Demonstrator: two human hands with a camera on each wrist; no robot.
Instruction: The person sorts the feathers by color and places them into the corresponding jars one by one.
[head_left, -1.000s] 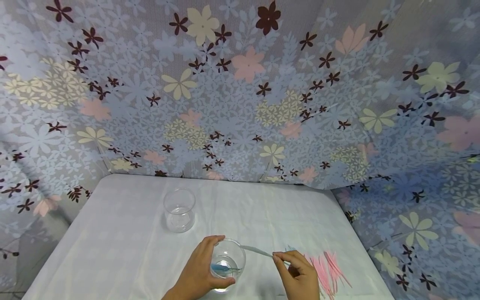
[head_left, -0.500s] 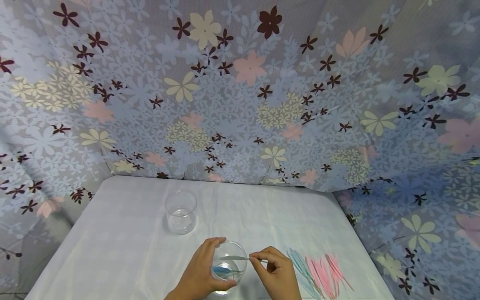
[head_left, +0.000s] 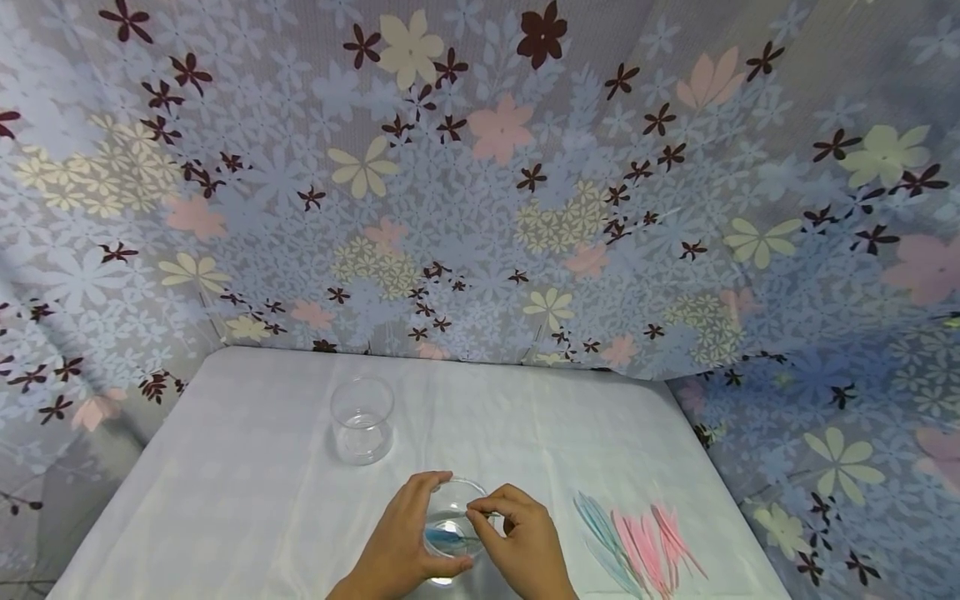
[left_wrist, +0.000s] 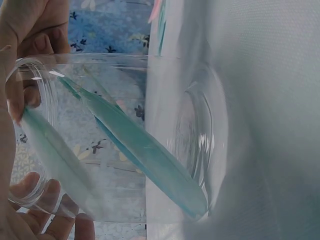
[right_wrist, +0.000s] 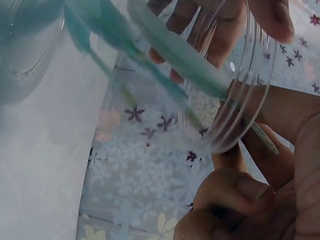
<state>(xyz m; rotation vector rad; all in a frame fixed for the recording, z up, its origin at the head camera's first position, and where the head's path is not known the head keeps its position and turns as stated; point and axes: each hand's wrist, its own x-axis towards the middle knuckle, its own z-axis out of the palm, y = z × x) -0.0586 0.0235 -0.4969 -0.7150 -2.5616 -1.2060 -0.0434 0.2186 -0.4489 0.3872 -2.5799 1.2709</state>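
Observation:
My left hand (head_left: 393, 537) grips a clear jar (head_left: 452, 502) round its side near the rim, at the front of the table. Inside, blue-green feathers (left_wrist: 145, 147) lean across from the rim side to the base in the left wrist view. At the jar's mouth, my right hand (head_left: 525, 537) pinches another pale teal feather (right_wrist: 177, 55) by its quill, between thumb and fingers. Its vane is inside the jar, while the quill's end sticks out past the rim. In the head view, the right hand's fingers mostly hide this feather.
A second clear jar (head_left: 362, 425) stands farther back on the left. To the right on the white-covered table (head_left: 255, 467) lie blue feathers (head_left: 606, 533) and pink feathers (head_left: 641, 542) in a loose group. Flowered cloth (head_left: 465, 208) hangs behind the table and along its sides.
My right hand has moved left from beside the feather pile to the jar's mouth, bringing the pinched feather inside. The left hand has kept its grip on the jar.

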